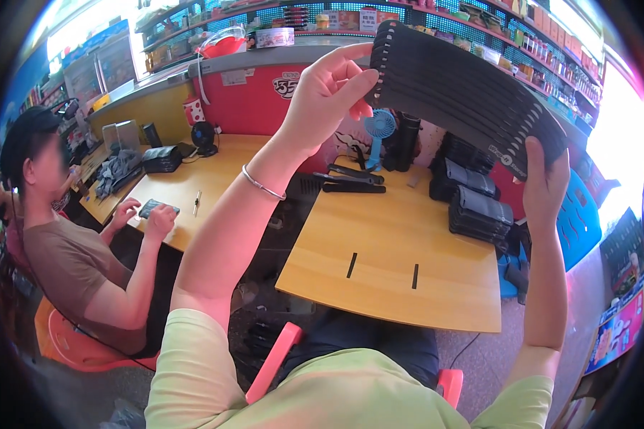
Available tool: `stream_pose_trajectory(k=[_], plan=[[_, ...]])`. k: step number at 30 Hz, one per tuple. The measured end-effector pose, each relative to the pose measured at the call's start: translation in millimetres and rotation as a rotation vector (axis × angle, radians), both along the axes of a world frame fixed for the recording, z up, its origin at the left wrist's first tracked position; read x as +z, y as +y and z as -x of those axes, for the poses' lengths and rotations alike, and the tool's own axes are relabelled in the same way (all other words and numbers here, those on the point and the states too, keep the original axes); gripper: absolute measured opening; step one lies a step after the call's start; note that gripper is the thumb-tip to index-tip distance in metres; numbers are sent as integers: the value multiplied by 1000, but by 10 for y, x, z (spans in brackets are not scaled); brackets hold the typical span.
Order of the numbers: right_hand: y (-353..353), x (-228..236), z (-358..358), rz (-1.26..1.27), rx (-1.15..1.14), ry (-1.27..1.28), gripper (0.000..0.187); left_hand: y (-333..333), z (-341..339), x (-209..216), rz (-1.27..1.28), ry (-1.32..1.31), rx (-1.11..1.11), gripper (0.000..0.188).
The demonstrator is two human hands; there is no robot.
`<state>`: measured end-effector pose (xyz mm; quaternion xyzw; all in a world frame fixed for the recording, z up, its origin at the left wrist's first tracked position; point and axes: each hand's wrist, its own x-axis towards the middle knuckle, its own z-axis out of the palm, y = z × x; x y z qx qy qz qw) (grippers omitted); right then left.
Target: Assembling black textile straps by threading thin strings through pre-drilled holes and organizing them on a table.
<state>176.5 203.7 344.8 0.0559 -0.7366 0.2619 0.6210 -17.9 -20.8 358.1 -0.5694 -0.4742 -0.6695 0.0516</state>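
Raised in front of me at the upper right, a wide stack of black strips (458,89) is stretched between my two hands. It looks ribbed, with light marks along both ends and small pale print near the lower right. My left hand (333,89) is closed on its left end, thumb in front. At the right end, the thumb of my right hand (547,179) presses the near side, its other fingers hidden behind. Below lies the wooden table (365,236) with two short dark marks. Black strips (350,182) rest near its far left edge.
Folded black bundles (479,214) are stacked on the table's right side. A blue fan (376,136) stands at the back. To the left, a seated person (86,243) handles a small dark item at another table. A blue chair (579,222) is at the right.
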Motion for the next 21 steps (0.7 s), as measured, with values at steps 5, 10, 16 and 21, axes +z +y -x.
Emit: stream_pose_trajectory(k=[5,10,16,21], plan=[[34,-6,-75,-2,29,-34,33,-30,-54,10,31,-8,-25,35],[84,-54,-101,-17,54,-35,31,-11,-133,-7,13,-78,-91,34],[-6,-73,-147,46,36,-60,31,-35,-114,-44,11,25,-59,34],[-6,-93,-147,22,15,-48,30,-3,-104,-85,3,79,-12,34]])
